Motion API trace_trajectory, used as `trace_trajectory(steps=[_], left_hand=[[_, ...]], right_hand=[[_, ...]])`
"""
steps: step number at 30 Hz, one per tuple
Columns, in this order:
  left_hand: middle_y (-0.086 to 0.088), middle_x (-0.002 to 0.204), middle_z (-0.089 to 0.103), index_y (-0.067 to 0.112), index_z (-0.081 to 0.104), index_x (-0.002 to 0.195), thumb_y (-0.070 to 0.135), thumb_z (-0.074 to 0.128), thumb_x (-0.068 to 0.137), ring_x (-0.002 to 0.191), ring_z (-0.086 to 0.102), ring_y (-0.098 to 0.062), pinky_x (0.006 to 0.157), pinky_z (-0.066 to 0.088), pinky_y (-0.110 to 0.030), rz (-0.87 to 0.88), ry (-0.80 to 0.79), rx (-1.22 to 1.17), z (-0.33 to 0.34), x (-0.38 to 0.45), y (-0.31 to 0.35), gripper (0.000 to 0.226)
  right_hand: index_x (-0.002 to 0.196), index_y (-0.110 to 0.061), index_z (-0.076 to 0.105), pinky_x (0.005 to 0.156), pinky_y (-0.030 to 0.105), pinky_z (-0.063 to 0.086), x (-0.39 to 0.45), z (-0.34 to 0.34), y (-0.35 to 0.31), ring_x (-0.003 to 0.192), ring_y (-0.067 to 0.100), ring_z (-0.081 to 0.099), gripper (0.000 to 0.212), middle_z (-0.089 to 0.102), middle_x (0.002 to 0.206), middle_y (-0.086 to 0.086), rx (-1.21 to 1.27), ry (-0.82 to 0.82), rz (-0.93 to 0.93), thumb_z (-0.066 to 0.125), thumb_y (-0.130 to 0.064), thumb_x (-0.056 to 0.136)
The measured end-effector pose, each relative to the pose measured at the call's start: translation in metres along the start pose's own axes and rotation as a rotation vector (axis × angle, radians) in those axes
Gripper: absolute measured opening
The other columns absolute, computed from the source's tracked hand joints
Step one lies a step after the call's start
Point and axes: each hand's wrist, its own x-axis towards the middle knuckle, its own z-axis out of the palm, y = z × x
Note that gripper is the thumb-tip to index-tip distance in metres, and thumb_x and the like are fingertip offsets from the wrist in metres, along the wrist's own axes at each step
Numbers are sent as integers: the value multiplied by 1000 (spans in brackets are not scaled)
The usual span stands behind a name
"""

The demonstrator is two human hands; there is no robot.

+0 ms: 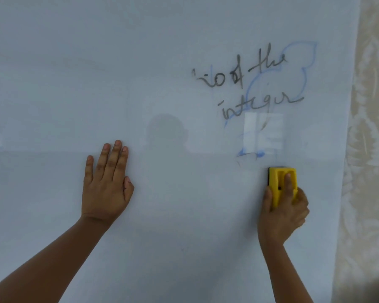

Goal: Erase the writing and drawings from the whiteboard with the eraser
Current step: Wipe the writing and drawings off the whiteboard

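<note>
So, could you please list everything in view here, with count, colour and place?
whiteboard: one, pale grey-white, fills most of the view
black writing: two smudged lines, upper right of the board
blue drawing: one outline, partly wiped, behind and below the writing
eraser: one, yellow, below the marks
wallpaper: cream, patterned, right edge
left hand: flat on the board, lower centre
right hand: gripping the eraser

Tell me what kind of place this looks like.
Probably a room in a home or small classroom: a whiteboard with handwritten words, a patterned curtain beside it, and a yellow eraser held in the right hand.
</note>
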Motion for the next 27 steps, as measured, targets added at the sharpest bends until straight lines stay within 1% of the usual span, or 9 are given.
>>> trace_trajectory(steps=[4,8,10,12,17,19,21,24,27], left_hand=[[-15,150,28,3,26,144,21,27,90,140,20,-28,113,14,-52,-8,8,-6,1,-1,1,57],[-14,150,27,3,25,144,22,27,90,140,19,-27,113,13,-51,-3,18,-9,2,-1,0,57],[-14,150,27,4,25,144,22,27,90,140,20,-27,114,13,-51,-3,20,-9,3,-2,0,57],[-15,149,28,3,26,144,22,27,90,140,21,-27,114,13,-50,-5,29,-12,2,-1,0,57],[-15,149,29,3,26,144,22,27,90,140,21,-28,114,13,-50,1,31,-20,3,-1,-1,57],[-15,150,28,4,25,145,23,27,90,140,20,-27,114,12,-50,-1,29,-16,4,-2,-2,58],[-14,150,26,5,24,145,23,27,90,141,18,-26,114,12,-50,-2,27,-15,5,-2,-2,58],[-14,151,26,5,23,145,23,26,90,141,17,-26,114,12,-50,0,33,-12,5,-2,-3,58],[-15,150,28,4,25,145,23,25,91,141,18,-26,114,11,-49,-3,43,-17,6,-3,-2,57]], right_hand=[[139,-26,38,88,57,37,47,18,-42,108,45,43,51,42,133,23,20,81,172,53,-37,91],[136,-26,42,81,53,42,20,20,-72,100,44,49,50,49,128,24,6,-5,-110,57,-37,90],[133,-27,43,73,50,46,-4,12,-58,92,43,54,48,54,121,25,-21,-69,-309,54,-40,89],[130,-26,43,68,49,48,-14,4,-33,87,43,56,45,57,117,26,-29,-98,-370,50,-40,88],[138,-24,39,86,62,38,27,3,-13,106,50,44,52,44,129,28,18,28,104,58,-32,90],[140,-27,36,89,61,37,51,10,-33,109,47,42,53,41,132,25,20,62,199,55,-36,91],[140,-27,36,88,59,37,59,16,-59,109,45,42,53,41,132,24,15,47,124,54,-37,91],[138,-25,40,84,55,41,28,18,-84,103,45,47,54,46,130,25,6,-45,-123,59,-33,89],[136,-26,40,78,52,46,-16,7,-71,97,44,53,51,51,127,24,-42,-156,-369,57,-34,89]])
